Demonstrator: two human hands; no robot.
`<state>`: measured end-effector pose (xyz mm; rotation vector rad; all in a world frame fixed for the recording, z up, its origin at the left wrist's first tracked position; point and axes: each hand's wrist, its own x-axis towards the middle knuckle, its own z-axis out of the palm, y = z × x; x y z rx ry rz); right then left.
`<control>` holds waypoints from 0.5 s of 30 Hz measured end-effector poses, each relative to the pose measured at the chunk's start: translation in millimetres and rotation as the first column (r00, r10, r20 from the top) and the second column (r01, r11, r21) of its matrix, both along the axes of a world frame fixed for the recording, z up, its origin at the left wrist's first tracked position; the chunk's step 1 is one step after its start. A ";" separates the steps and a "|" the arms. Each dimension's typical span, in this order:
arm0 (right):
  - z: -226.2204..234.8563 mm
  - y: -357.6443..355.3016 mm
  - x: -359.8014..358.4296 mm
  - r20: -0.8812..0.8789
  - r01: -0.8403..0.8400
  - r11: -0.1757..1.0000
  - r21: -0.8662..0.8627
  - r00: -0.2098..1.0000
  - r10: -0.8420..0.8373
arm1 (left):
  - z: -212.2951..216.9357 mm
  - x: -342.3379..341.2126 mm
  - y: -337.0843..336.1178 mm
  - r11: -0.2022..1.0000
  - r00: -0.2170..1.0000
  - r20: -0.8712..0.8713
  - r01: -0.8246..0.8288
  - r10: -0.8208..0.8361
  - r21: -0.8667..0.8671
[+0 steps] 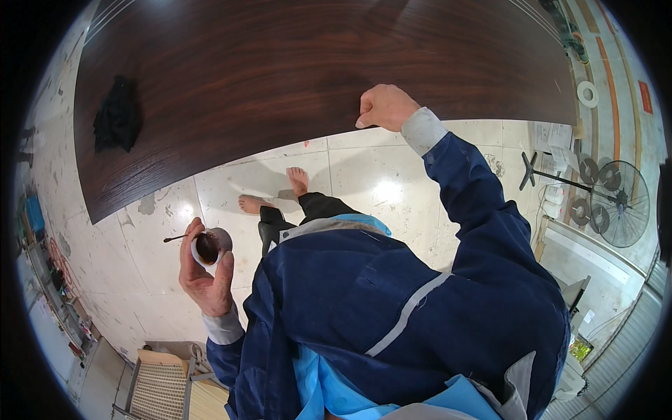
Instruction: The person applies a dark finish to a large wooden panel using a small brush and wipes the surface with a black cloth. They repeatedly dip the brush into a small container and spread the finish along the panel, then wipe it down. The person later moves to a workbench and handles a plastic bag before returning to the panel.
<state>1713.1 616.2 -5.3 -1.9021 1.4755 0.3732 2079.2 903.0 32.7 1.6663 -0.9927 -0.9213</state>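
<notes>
My left hand [203,276] holds a small white cup [211,246] of dark brown liquid over the floor, with a thin stick or brush handle [176,238] poking out to the left. My right hand [383,106] is closed in a fist and rests at the near edge of a large dark wooden panel [280,77]. Nothing shows inside the fist. A black cloth [117,115] lies on the panel's left part, far from both hands. My blue jacket fills the lower middle, and my bare feet [276,192] stand on the tiles below the panel's edge.
Pale tiled floor [378,189] lies under the panel. A standing fan [616,203] and several round discs are at the right. A tape roll [586,93] sits at the upper right. A wooden slatted crate [164,388] is at the lower left, with cluttered shelves along the left edge.
</notes>
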 end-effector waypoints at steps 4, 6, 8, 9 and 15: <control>3.0 -0.6 -0.4 -0.106 0.057 0.998 0.006 0.993 -0.056 | 1.9 -1.5 0.9 1.000 1.000 -0.003 -0.023 0.023 0.012; 3.0 -0.2 0.6 -0.004 0.005 1.000 0.016 1.000 -0.005 | 2.5 -2.0 0.9 1.000 1.000 -0.004 -0.024 0.024 0.011; 2.7 0.6 1.6 0.002 0.000 1.000 0.011 1.000 -0.001 | 3.5 -3.5 2.0 1.000 1.000 0.001 -0.018 0.018 -0.003; 2.6 1.0 1.9 -0.012 0.004 1.000 0.014 1.000 -0.004 | 3.8 -4.6 2.7 1.000 1.000 0.006 -0.011 0.011 0.003; 2.2 3.2 -0.4 0.001 -0.007 1.000 0.008 1.000 0.007 | 5.0 -7.5 4.0 1.000 1.000 0.009 -0.017 0.017 -0.006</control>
